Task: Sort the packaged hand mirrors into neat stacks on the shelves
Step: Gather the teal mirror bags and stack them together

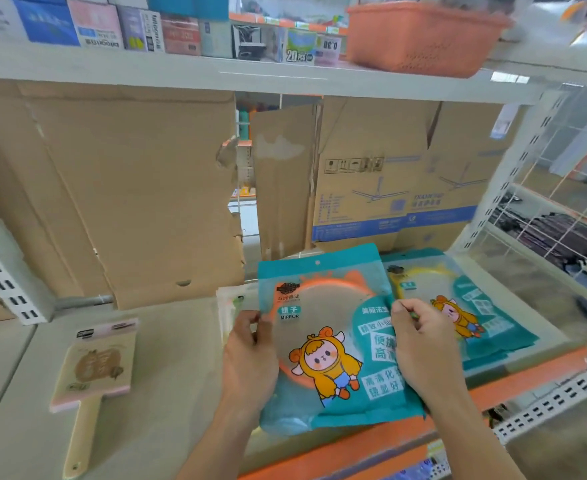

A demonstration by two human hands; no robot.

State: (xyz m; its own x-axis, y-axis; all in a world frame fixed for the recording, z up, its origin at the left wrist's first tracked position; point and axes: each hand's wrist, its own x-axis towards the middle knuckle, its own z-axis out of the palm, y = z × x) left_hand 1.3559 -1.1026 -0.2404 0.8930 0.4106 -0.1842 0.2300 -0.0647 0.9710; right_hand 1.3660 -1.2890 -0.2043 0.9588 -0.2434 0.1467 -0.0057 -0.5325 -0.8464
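Observation:
A teal packaged mirror [323, 327] with an orange round frame and a cartoon sheep figure is held above the shelf's front. My left hand [250, 362] grips its left edge, and my right hand [420, 348] pinches its right side. To the right lies a stack of similar teal packages [472, 306], the top one with a yellow frame. Behind my left hand a pale package [229, 303] lies partly hidden. A pink square hand mirror with a wooden handle [94, 372] lies at the left of the shelf [167, 358].
Flattened cardboard [122, 188] and a fan carton [399, 188] line the back of the shelf. An orange basket [420, 36] and small boxes [94, 26] sit on the upper shelf. A wire rack [562, 216] stands at the right.

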